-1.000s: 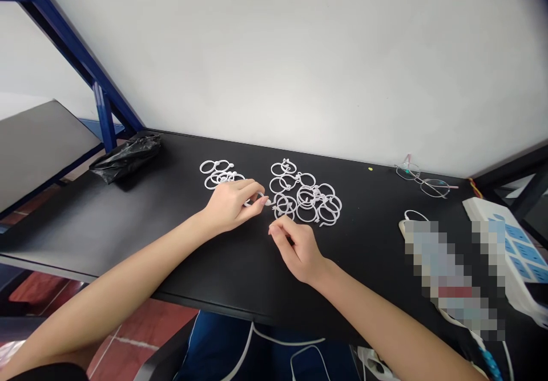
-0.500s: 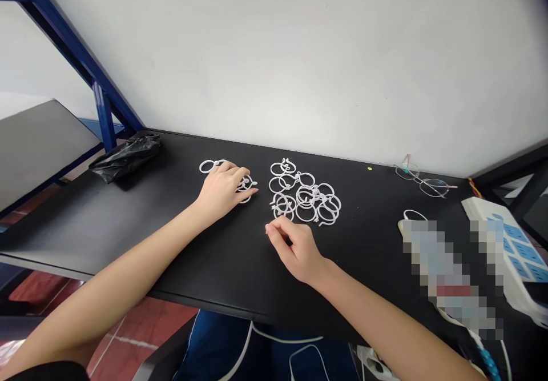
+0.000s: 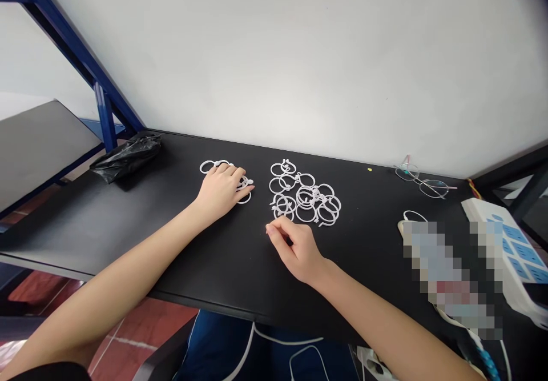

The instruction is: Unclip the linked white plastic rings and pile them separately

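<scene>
Two groups of white plastic rings lie on a black table. My left hand rests flat on the smaller left group of rings, fingers stretched out over them and touching a ring at its right side. The larger right cluster of rings lies apart from it. My right hand sits on the table just in front of that cluster, fingers curled with thumb against forefinger. Nothing shows between them.
A crumpled black plastic bag lies at the table's back left. Spectacles lie at the back right, near a white and blue power strip. A blue metal frame and a grey surface stand to the left.
My left hand carried a ring leftwards from between the groups to the left group and now lies flat on it. My right hand has hardly moved.
</scene>
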A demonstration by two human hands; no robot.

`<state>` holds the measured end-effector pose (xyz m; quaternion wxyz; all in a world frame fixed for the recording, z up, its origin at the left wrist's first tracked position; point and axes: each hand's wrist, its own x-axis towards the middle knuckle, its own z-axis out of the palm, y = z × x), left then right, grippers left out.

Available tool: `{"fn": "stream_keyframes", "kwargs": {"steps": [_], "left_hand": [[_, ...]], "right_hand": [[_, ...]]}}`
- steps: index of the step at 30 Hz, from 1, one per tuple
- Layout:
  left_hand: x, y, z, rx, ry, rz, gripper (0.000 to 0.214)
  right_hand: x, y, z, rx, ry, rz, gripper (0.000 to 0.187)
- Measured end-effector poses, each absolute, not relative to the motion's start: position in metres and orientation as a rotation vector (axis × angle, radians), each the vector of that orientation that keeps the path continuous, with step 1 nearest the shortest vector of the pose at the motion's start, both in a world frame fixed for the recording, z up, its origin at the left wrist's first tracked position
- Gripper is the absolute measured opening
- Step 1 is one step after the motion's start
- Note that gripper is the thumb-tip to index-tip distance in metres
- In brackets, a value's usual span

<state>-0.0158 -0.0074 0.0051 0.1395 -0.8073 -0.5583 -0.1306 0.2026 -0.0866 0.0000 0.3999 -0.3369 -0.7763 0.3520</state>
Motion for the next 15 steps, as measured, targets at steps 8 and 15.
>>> {"fn": "stream_keyframes", "kwargs": {"steps": [8, 15], "left_hand": [[-0.013, -0.01, 0.007, -2.331, -1.586, -0.411, 0.034], [-0.004, -0.019, 0.011, -2.48, -1.43, -0.654, 0.024]], "right_hand": [[0.202, -0.086, 0.0, -0.851, -1.966, 0.873, 0.024], [0.201, -0.085, 0.001, -0.869, -1.946, 0.791, 0.024]]}}
